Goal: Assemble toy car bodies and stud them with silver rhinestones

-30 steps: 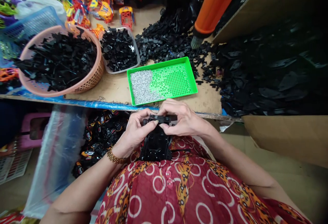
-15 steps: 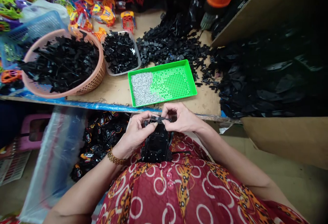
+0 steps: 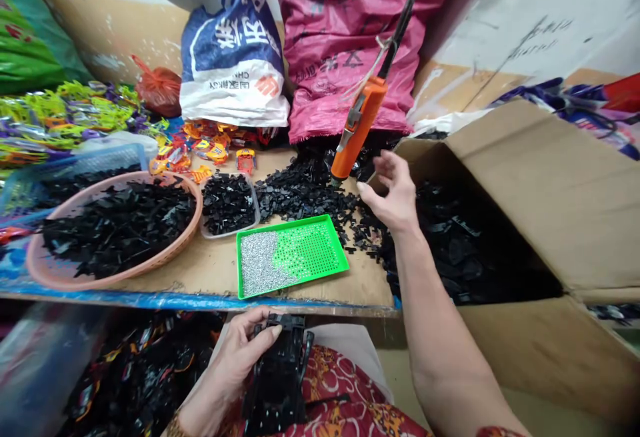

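My left hand [image 3: 240,354] grips a black plastic toy car chassis [image 3: 277,384] low in the view, over my lap, with the thumb on its top end. Raised to the right, my right hand [image 3: 393,194] has its fingers apart and holds nothing. Just left of those fingers hangs an orange electric screwdriver [image 3: 360,127] on a black cable, tip down and apart from the hand. Between the hands, on the table, lies a green perforated tray [image 3: 323,270] with small silver screws [image 3: 260,260] heaped in its left half.
A pink basket [image 3: 193,240] and a clear container [image 3: 256,207], both with black parts, stand left. Loose black parts [image 3: 300,190] lie behind the tray. On the right is an open cardboard box [image 3: 530,197]. Sacks [image 3: 235,57] line the back.
My right hand has left the chassis and reached up and right toward the screwdriver, its fingers opening. My left hand still holds the chassis. The view has tilted upward.
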Demonstrator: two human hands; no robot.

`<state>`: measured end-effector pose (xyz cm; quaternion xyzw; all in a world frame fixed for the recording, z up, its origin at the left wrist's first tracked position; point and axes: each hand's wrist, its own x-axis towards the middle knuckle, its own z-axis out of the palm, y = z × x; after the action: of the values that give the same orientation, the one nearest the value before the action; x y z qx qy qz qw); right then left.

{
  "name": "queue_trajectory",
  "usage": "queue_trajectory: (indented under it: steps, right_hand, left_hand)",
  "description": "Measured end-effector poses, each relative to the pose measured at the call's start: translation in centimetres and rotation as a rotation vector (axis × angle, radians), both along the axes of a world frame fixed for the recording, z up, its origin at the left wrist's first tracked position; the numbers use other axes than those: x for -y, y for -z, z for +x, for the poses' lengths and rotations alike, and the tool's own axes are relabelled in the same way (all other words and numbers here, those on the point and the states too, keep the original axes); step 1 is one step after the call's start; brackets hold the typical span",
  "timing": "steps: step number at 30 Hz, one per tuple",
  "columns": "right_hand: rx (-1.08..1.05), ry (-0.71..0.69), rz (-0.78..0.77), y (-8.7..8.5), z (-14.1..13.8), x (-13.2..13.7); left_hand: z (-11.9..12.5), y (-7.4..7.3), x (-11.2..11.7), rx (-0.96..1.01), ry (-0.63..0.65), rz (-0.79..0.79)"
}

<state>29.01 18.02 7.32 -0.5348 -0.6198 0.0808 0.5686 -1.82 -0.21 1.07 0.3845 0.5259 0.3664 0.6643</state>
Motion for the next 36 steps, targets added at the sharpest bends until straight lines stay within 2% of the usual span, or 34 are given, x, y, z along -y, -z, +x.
queue_trajectory:
  steps: [3,5,7,10,12,13,16,19,20,22,25,27,30,33,36]
  right_hand:
    - [-0.006,-0.159,-0.047,-0.1,-0.1,-5.4]
    - [-0.085,-0.313,-0.014,-0.2,-1.2,-6.8]
    - [-0.153,-0.357,0.039,-0.2,-2.4,-6.3]
    - [-0.162,-0.224,0.093,0.0,-3.4,-3.3]
    - [-0.187,-0.225,0.058,-0.2,-3.4,-1.4]
    - [-0.209,-0.275,0.031,-0.5,-3.2,-0.8]
    - [-0.271,-0.564,-0.092,-2.1,-3.0,-0.2]
    - [-0.296,-0.795,-0.28,-4.1,-4.2,-0.3]
    - [-0.315,-0.83,-0.327,-4.5,-4.8,-0.2]
    - [-0.37,-0.799,-0.32,-5.1,-6.2,0.4]
    - [-0.46,-0.618,-0.185,-4.8,-7.8,1.8]
    - [-0.506,-0.552,-0.122,-3.9,-8.3,2.7]
    - [-0.573,-0.582,-0.116,-1.9,-8.5,3.8]
    - [-0.578,-0.596,-0.17,0.1,-8.9,4.5]
    - [-0.512,-0.567,-0.273,1.3,-9.6,4.9]
  left_hand:
    - [0.0,-0.2,0.2,-0.002,-0.016,-0.001]
    - [-0.1,-0.2,0.1,0.001,-0.022,-0.007]
    - [-0.2,0.1,0.1,0.024,-0.027,-0.035]
    - [-0.4,0.6,-0.2,0.052,-0.038,-0.067]
    - [-0.5,0.9,-0.4,0.063,-0.022,-0.088]
    - [-0.5,1.0,-0.5,0.069,-0.007,-0.098]
    - [-0.5,1.1,-0.8,0.065,0.027,-0.092]
    - [-0.4,1.1,-0.9,0.045,0.038,-0.076]
    - [-0.4,1.2,-0.9,0.046,0.037,-0.083]
    - [-0.5,1.3,-1.0,0.049,0.025,-0.105]
    - [-0.8,1.3,-1.3,0.025,0.02,-0.104]
    - [-1.0,1.2,-1.7,0.006,0.027,-0.094]
    - [-1.1,1.1,-2.2,-0.014,0.028,-0.078]
    - [-1.0,1.3,-2.6,-0.039,0.023,-0.045]
    - [-0.8,1.4,-2.8,-0.056,0.001,-0.043]
